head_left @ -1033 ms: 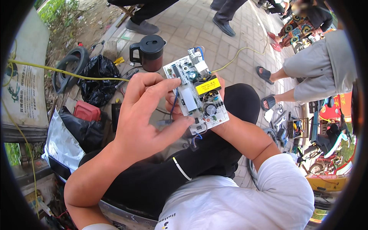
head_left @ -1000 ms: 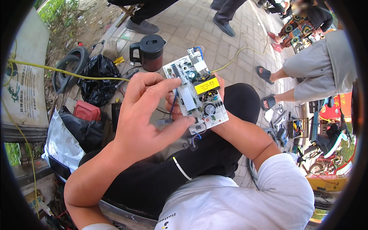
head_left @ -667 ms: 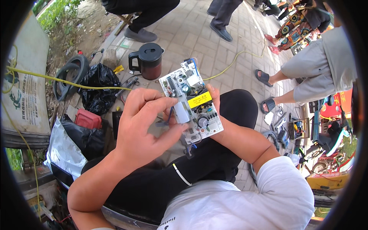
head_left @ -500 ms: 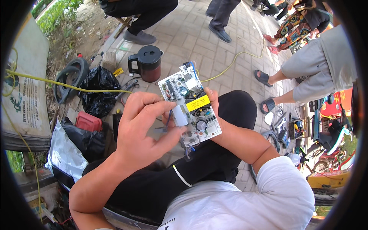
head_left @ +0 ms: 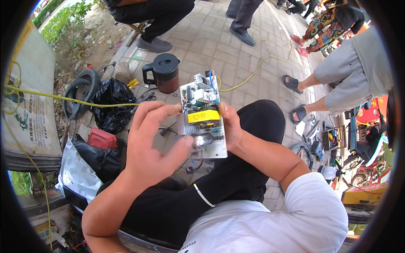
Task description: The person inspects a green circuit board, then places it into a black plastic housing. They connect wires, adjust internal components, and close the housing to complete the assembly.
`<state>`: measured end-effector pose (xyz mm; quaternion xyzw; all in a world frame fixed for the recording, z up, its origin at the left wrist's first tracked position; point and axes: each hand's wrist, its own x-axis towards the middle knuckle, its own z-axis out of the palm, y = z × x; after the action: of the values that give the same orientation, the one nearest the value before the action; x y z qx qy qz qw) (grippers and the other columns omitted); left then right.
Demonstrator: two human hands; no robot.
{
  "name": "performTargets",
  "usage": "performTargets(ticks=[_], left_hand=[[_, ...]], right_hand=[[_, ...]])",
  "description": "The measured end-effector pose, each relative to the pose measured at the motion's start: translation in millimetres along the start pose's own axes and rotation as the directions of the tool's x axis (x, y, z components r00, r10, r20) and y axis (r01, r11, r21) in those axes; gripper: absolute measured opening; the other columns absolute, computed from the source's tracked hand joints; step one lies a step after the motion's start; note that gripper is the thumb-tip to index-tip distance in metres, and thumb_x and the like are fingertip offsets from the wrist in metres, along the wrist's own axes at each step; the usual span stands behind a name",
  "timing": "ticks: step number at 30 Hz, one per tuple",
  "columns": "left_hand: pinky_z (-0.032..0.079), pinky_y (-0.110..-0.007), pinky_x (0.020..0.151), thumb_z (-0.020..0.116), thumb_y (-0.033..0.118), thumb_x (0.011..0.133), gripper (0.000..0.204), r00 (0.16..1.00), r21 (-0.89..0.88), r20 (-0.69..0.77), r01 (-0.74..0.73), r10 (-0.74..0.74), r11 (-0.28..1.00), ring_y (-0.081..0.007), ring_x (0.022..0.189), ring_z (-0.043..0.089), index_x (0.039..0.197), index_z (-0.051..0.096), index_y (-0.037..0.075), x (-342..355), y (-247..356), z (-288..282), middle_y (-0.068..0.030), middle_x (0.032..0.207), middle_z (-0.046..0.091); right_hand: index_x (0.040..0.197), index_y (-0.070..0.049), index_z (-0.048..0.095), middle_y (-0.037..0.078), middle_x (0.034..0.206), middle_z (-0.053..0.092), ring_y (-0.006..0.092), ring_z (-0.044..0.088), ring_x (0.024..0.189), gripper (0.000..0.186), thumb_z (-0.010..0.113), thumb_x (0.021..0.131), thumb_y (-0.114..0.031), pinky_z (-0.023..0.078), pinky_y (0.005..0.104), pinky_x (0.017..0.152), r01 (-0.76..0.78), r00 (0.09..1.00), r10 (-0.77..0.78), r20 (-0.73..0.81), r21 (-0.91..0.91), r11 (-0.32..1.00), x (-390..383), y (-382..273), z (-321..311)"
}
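Both the left hand (head_left: 154, 147) and the right hand (head_left: 229, 126) grip a circuit board (head_left: 202, 116) above the lap.

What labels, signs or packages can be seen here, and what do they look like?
Yellow label: rectangular sticker across the middle of the circuit board, which the left hand and right hand hold.
Banner: far left, large pale sheet with dark print, curved by the lens.
Silver bag: lower left, crumpled, shiny.
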<state>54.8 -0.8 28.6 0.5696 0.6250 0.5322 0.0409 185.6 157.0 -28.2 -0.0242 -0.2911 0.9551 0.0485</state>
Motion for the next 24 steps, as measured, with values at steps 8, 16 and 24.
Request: performTargets(ticks=[8, 16, 24], left_hand=[[0.046, -0.036, 0.088, 0.081, 0.018, 0.072, 0.042, 0.988, 0.028, -0.008, 0.157, -0.157, 0.987, -0.0270, 0.099, 0.056, 0.106, 0.064, 0.000, -1, 1, -3, -0.0136, 0.105, 0.056], [0.045, -0.032, 0.087, 0.078, 0.021, 0.078, 0.035, 0.899, -0.172, 0.041, 0.435, -0.435, 0.884, -0.0204, 0.094, 0.058, 0.101, 0.066, -0.002, 1, -4, -3, -0.0104, 0.101, 0.062], [0.044, -0.031, 0.084, 0.076, 0.024, 0.082, 0.034, 0.783, -0.332, 0.105, 0.608, -0.612, 0.721, -0.0133, 0.084, 0.059, 0.102, 0.067, -0.002, 0, -7, -2, -0.0079, 0.099, 0.067]], right_hand=[[0.141, -0.004, 0.042, 0.011, 0.131, 0.056, 0.0265, 0.055, 0.123, 0.085, 0.079, 0.078, -0.046, 0.044, 0.0425, 0.105, 0.109, 0.993, -0.115, -0.035, -0.154, 0.982, 4, 5, 3], [0.137, 0.002, 0.042, 0.013, 0.130, 0.057, 0.0231, 0.056, 0.120, 0.076, 0.080, 0.081, -0.033, 0.041, 0.0392, 0.107, 0.127, 0.987, -0.142, -0.074, -0.184, 0.975, 3, 3, 7], [0.136, 0.005, 0.043, 0.013, 0.129, 0.057, 0.0222, 0.057, 0.119, 0.073, 0.079, 0.083, -0.030, 0.042, 0.0383, 0.106, 0.113, 0.981, -0.144, -0.130, -0.219, 0.969, 6, 4, 11]])
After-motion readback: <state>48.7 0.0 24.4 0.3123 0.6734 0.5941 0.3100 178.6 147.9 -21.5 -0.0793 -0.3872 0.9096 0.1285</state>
